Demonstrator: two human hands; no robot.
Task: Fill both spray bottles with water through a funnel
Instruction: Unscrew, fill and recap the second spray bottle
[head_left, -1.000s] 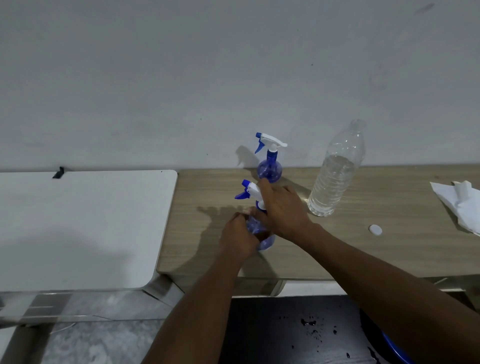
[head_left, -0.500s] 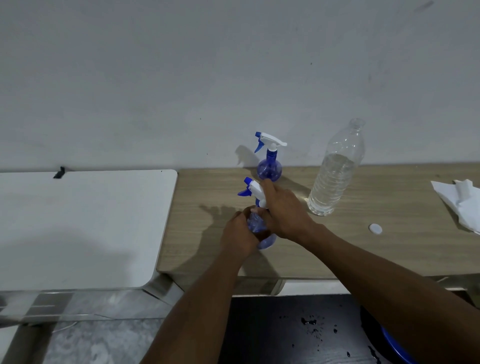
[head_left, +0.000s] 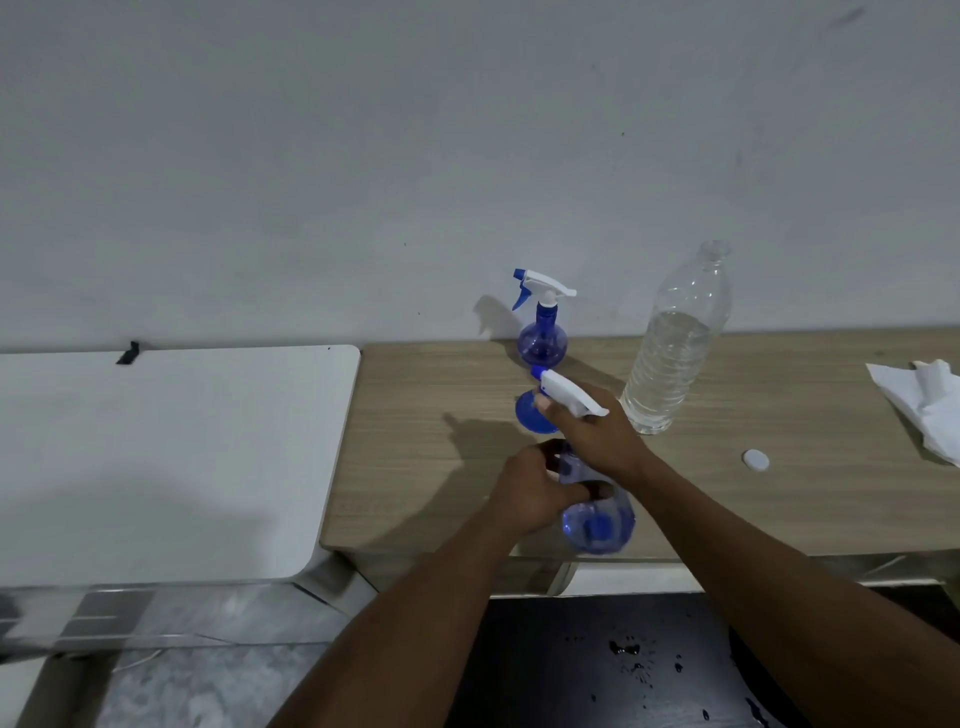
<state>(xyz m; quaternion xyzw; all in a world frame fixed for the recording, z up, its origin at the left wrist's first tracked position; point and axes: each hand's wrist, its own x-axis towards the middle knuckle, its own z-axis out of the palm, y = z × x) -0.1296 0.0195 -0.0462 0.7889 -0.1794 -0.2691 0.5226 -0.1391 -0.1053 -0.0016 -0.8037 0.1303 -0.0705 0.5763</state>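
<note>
A blue spray bottle body (head_left: 597, 522) sits near the front edge of the wooden table (head_left: 426, 415), with my left hand (head_left: 530, 493) shut around its neck. My right hand (head_left: 597, 436) holds its white spray head (head_left: 569, 397) above and behind the bottle, off the neck. A blue funnel-shaped piece (head_left: 532, 415) shows just under the spray head. The second blue spray bottle (head_left: 543, 340), head on, stands at the back by the wall. To its right stands an uncapped clear water bottle (head_left: 670, 358), about two-thirds full.
A white bottle cap (head_left: 756, 460) lies on the table to the right. Crumpled white tissue (head_left: 930, 405) sits at the far right. A white table (head_left: 156, 457) adjoins on the left. The dark floor (head_left: 623, 660) below has wet spots.
The spray head has come off the near bottle in my right hand. My left hand has drawn the bottle body toward the front edge. The blue funnel-shaped piece has come into view.
</note>
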